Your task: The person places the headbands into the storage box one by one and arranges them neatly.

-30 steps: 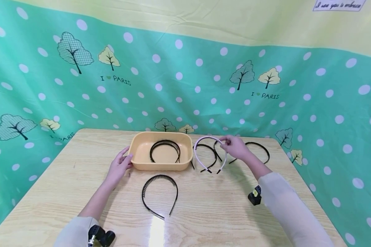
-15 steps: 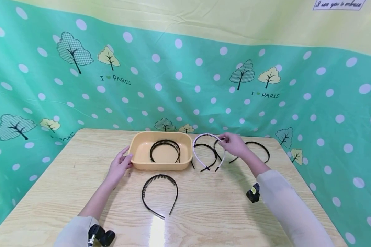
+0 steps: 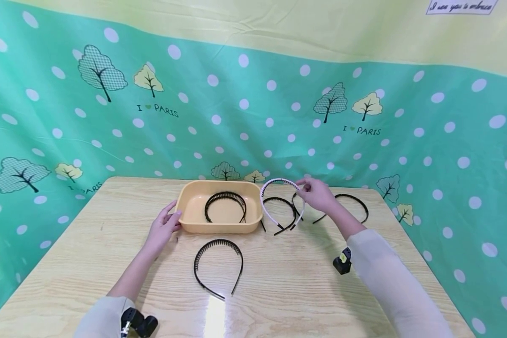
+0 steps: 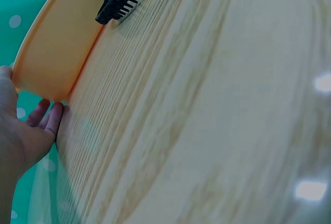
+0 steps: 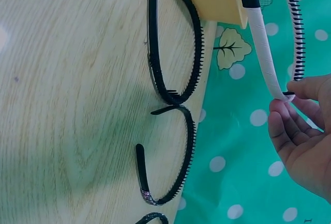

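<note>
Green polka-dotted cloth (image 3: 253, 117) is hung behind a wood-grained counter (image 3: 279, 291), across which headbands are spread around an orange tray (image 3: 219, 228).

Over the last second, the white headband (image 5: 265, 48) has been lifted a little and shifted left, toward the right end of the tray. It is pinched by the right hand (image 3: 318, 195) between thumb and fingers, and its two dark-tipped ends are pointed down toward the counter. Its left side is now lined up with the tray's right rim in the head view; whether the rim is touched cannot be told.

Nothing else is seen to be moved. The tray's left end is touched by the left hand (image 3: 159, 232), though whether it is actually gripped cannot be made out. Dark toothed banding (image 3: 225, 193) is held inside the tray, and a black headband (image 3: 218, 241) is left lying in front of it. To the right, a second black headband (image 5: 198, 38), a third one (image 5: 192, 136) and a far-right one (image 3: 350, 195) are left on the counter.

For the work in hand, the shift is judged a small gain: the white headband is brought closer to the tray but is not placed inside.
</note>
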{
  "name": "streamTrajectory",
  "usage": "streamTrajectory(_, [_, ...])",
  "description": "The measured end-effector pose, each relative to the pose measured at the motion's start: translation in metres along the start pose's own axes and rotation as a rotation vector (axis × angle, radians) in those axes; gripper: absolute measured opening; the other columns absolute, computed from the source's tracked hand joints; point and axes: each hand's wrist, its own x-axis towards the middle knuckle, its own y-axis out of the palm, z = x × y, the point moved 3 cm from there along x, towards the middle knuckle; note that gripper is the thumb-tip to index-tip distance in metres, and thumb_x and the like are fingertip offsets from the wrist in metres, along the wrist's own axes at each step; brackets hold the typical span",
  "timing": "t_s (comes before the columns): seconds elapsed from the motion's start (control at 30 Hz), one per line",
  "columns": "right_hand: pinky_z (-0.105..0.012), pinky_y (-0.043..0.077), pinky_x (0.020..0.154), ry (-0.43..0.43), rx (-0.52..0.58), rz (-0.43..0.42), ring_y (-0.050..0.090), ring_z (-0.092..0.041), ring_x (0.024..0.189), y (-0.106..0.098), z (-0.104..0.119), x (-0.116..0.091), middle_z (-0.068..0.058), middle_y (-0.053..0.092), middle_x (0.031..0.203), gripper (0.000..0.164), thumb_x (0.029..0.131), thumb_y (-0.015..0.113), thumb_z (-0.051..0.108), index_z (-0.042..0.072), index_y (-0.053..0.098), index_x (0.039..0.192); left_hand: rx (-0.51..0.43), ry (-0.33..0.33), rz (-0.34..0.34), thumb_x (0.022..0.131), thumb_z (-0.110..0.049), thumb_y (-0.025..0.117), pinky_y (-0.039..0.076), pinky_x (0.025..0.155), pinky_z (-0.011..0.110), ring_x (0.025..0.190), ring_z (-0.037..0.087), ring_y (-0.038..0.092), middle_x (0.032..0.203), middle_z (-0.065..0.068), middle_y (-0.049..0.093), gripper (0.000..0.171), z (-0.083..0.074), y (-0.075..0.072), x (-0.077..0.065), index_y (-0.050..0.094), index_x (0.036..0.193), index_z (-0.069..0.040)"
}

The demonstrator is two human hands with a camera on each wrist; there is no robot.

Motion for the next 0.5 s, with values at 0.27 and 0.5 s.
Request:
streamTrajectory(0.27, [-0.024,0.043,0.053,-0.003,-0.003,-0.016,0.052,-0.017,0.065,-0.0004,0.0053,-0.0009,-0.009,0.057,0.084,0.031,0.093,0.057,0.017,0.005,0.057,0.121,0.005,0.006,-0.006,0.096,-0.043,0.046,0.055,0.083,0.020,0.085,-0.005,0.059,0.129,0.030,0.049,0.063,0.0003,0.0001,-0.0001,0.025,0.149,-0.016])
streamTrajectory(0.5, [-0.023,0.043,0.052,0.008,0.014,-0.016,0.050,-0.017,0.065,0.0026,0.0093,0.0007,-0.009,0.056,0.085,0.031,0.092,0.058,0.018,0.006,0.056,0.120,0.012,-0.001,-0.005,0.096,-0.044,0.046,0.054,0.083,0.018,0.085,-0.006,0.058,0.130,0.030,0.049,0.064,0.0006,-0.0009,-0.0001,0.025,0.149,-0.016])
